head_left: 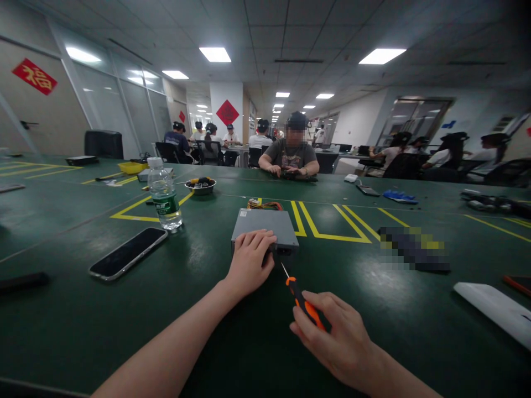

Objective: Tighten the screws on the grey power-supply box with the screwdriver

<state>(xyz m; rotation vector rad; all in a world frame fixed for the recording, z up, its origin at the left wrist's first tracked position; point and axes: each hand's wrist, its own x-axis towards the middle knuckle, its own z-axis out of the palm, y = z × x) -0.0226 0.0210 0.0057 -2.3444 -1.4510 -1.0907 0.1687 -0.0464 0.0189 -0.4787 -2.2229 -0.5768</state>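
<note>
A grey computer power supply (265,221) lies on the green table in front of me, its bundle of coloured cables (265,205) at the far side. My left hand (252,260) grips its near edge, fingers over the top and thumb down at the front face. That hand hides part of the front; a dark socket (284,251) shows to its right. Between the thumb and fingers of my right hand (336,337) is an orange and black screwdriver (305,304). Its thin tip points up and left, just short of the power supply's front and apart from it.
Left of the power supply are a phone (129,253), a water bottle (164,196) and a metal bowl (201,186) with small items. A blurred dark object (415,249) and a white object (493,307) lie right. Across the table sits a person (290,155).
</note>
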